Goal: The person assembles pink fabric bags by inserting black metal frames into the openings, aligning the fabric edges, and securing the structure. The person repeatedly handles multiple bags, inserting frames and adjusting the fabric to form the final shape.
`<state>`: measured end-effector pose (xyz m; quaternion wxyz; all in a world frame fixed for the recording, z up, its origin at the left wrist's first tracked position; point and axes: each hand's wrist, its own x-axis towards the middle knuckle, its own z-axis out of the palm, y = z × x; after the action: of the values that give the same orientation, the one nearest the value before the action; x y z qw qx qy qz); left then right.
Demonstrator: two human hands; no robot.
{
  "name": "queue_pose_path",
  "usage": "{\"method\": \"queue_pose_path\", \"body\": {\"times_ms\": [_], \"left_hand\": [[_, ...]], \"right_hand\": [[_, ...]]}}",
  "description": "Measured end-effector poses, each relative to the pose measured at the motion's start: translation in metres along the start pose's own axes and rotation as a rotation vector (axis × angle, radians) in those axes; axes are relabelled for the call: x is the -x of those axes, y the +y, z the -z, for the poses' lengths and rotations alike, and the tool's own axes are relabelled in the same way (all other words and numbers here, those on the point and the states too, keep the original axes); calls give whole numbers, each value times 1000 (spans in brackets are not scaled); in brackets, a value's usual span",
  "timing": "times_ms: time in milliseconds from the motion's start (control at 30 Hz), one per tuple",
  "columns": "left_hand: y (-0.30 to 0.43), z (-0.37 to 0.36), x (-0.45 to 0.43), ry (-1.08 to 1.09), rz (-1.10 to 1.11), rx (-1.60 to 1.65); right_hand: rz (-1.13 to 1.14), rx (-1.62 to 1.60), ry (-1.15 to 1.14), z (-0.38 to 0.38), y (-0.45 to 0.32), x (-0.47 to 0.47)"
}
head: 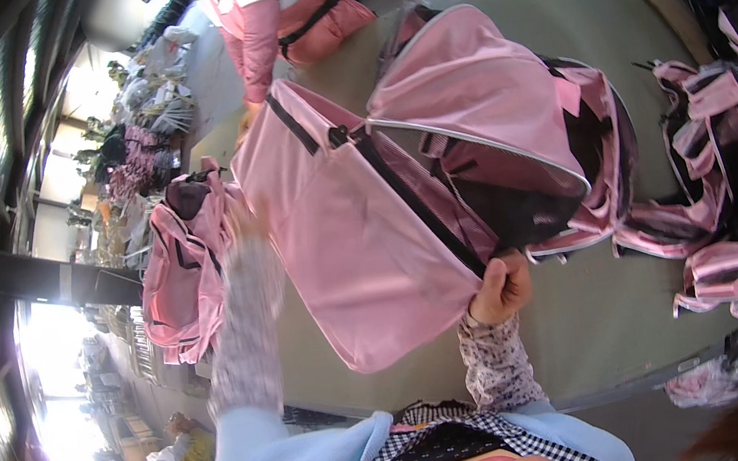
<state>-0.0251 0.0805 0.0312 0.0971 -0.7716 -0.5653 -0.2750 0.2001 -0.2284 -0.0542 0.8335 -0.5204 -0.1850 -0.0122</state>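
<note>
A large pink fabric bag [348, 234] with black zipper trim and dark mesh spreads over the work table before me. My right hand [501, 287] is closed around its near right corner, at the lower end of the black strip. My left hand [247, 225] is motion-blurred beside the bag's left edge; whether it touches the fabric is unclear. A pink flap [466, 67] with light piping stands raised on the bag's far right side, above the mesh [534, 210]. Across the table a co-worker's hand [251, 115] is at the bag's far left corner.
Left of the bag lies another pink bag [177, 284]. More pink-and-black bags [732, 169] lie on the right of the green table [411, 392]. A co-worker in a pink apron [318, 12] stands opposite. Clear plastic wrapping [721, 365] lies at the lower right.
</note>
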Motion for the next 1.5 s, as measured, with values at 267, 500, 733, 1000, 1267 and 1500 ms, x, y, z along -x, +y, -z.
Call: {"method": "queue_pose_path", "body": {"times_ms": [267,500,733,1000,1267,1500], "left_hand": [[34,-22,124,-230,147,230],[16,-64,60,-338,55,363],[-166,46,106,-311,106,-39],[-424,-14,119,-62,-18,-347],[-323,176,90,485,-543,275],[-237,219,257,234,-1235,618]], "right_hand": [[397,98,-393,-49,-46,-17],[512,517,-1023,-200,-9,-1],[129,386,-1310,-148,44,103],[-546,741,-1410,-21,17,260],[-639,392,-1083,-109,-40,294],[-1036,-154,-374,-29,-35,264]]}}
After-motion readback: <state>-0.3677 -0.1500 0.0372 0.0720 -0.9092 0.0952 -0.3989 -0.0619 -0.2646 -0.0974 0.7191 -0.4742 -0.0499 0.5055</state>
